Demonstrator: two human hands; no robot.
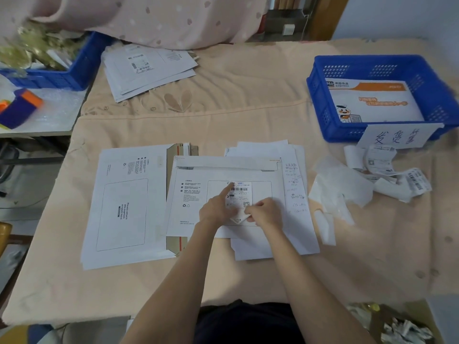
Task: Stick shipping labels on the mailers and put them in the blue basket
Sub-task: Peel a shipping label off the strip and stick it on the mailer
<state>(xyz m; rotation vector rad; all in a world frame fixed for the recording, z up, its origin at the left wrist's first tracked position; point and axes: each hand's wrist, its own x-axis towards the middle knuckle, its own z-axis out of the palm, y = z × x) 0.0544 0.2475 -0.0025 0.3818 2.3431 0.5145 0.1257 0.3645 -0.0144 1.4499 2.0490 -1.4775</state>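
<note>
Small white printed shipping label [239,194] lies inside the outlined box of the white flat cardboard mailer [223,197], mid-desk, on the peach cloth-covered desk [248,103].

Left hand [215,209]: index finger straight, pressing the label's top edge.

Right hand [266,212]: fingers curled, pinching what looks like the backing at the label's lower end.

Best done by smoothing from the top downward while peeling, keeping edges square to the box.

Label's long axis runs away from the person, barcode end far; mailer's long axis runs left-right.

Blue plastic basket [323,115] sits far right, well apart.
</note>
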